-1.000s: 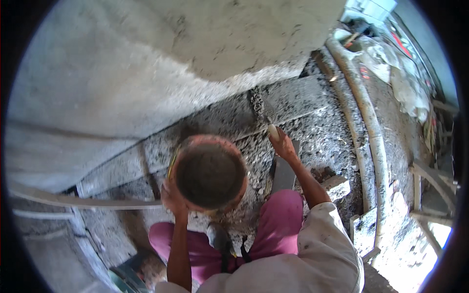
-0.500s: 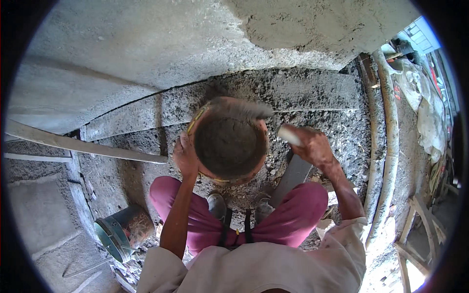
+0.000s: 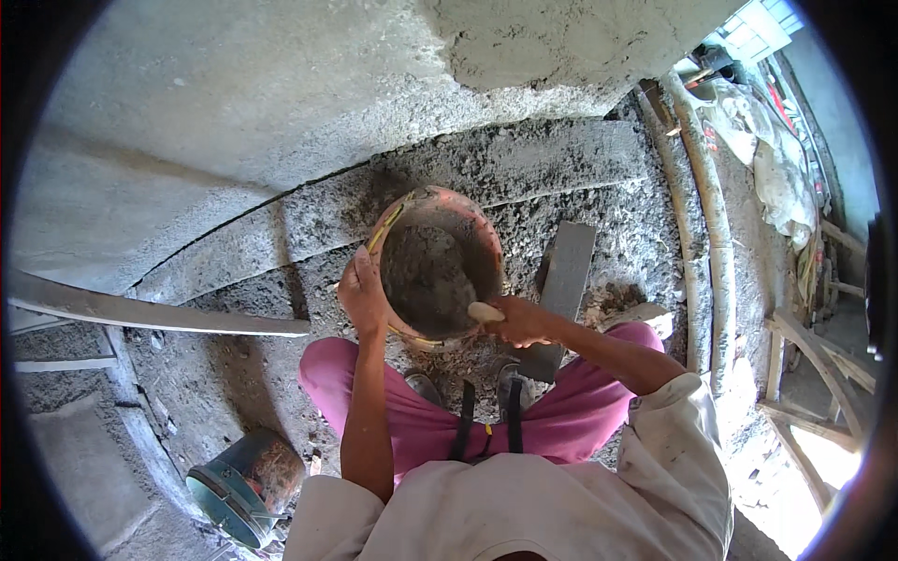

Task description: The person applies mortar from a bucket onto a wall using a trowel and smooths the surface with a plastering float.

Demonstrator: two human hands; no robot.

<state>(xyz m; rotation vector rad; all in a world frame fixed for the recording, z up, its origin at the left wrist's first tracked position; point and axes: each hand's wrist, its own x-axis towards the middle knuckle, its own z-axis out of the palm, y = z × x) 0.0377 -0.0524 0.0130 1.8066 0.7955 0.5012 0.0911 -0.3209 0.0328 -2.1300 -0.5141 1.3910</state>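
A reddish bucket [image 3: 491, 229] with a yellow-marked rim stands between my feet and the wall, tilted a little. Wet grey mortar [image 3: 426, 266] fills part of it. My left hand [image 3: 363, 294] is closed on the bucket's left rim. In my right hand [image 3: 520, 323] is a trowel [image 3: 484, 312], gripped by its pale handle at the bucket's near right side. Its blade is down in the bucket and hard to make out against the mortar.
A grey plank [image 3: 569, 271] lies right of the bucket. On the left are a second, dark bucket [image 3: 229, 505] and a long wooden board [image 3: 178, 320]. Poles [image 3: 716, 234] run along the right, and a partly plastered wall [image 3: 281, 84] rises ahead.
My right hand has swung left and down, taking the trowel from above the bucket's far rim into the bucket. The bucket now tilts more, with my left hand still on its rim.
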